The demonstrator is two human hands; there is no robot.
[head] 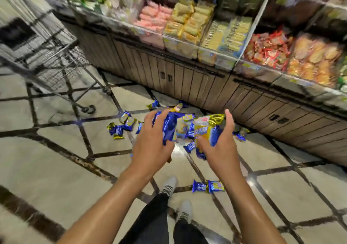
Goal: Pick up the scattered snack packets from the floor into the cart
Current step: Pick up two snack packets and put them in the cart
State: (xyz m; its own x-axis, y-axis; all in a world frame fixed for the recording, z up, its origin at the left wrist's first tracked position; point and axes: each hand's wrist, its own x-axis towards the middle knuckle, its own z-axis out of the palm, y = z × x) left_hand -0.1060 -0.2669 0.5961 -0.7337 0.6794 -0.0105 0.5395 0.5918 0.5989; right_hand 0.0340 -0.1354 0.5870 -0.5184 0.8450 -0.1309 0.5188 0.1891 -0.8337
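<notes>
A bunch of blue and gold snack packets (185, 128) is held above the floor between my two hands. My left hand (152, 140) grips the bunch from the left and my right hand (217, 140) grips it from the right. More packets lie on the tiled floor: a cluster (122, 126) to the left, a few (165, 106) near the shelf base, two (208, 186) by my feet, and one (241, 136) at the right. The wire shopping cart (47, 56) stands at the upper left, apart from my hands.
A shelf unit (206, 37) stocked with packaged snacks runs along the back and right, with wooden cabinet doors (187, 82) below it. My legs and shoes (172, 202) stand at the bottom centre. The frame is motion-blurred.
</notes>
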